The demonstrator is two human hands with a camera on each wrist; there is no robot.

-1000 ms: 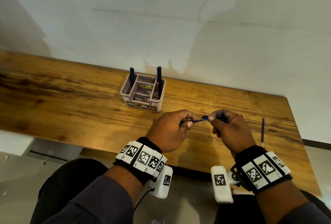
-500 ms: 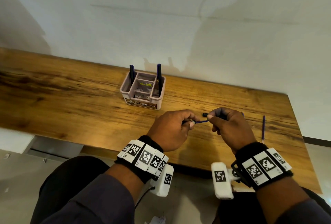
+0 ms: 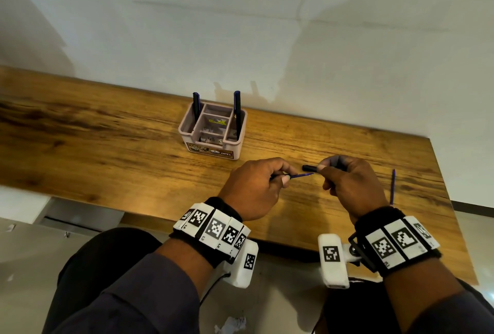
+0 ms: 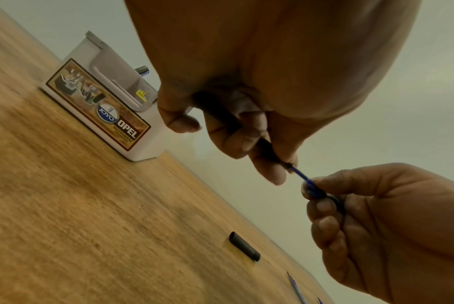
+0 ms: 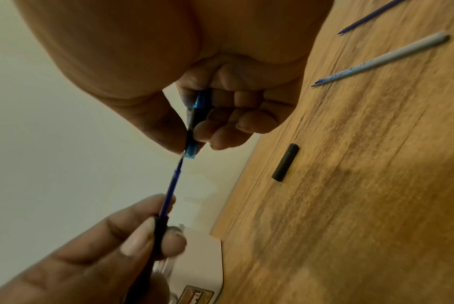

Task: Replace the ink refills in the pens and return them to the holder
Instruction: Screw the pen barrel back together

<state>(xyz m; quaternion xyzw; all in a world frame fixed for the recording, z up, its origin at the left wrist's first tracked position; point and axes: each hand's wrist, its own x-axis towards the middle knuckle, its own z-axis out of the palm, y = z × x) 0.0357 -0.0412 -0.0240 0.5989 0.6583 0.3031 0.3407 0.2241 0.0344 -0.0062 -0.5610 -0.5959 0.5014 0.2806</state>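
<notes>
My left hand [image 3: 282,176] grips a black pen barrel [image 4: 249,131], and a blue refill [image 3: 302,175] sticks out of its front end. Facing it, my right hand [image 3: 324,172] pinches the pen's short front section [image 5: 194,123], black with clear blue ends. The refill's tip sits right at the mouth of that section. Both hands are a little above the wooden table [image 3: 107,146]. Behind them stands the pink holder [image 3: 187,130] with two dark pens [image 3: 196,105] [image 3: 237,109] upright in its side slots.
A short black pen piece [image 5: 285,162] lies on the table under the hands. A blue refill [image 3: 393,186] lies to the right, and the right wrist view shows a pale refill [image 5: 381,59] beside it. The wall runs close behind the holder.
Both hands have drifted slightly away from me, and the gap between them is a touch wider. Neither hand has changed its hold.
</notes>
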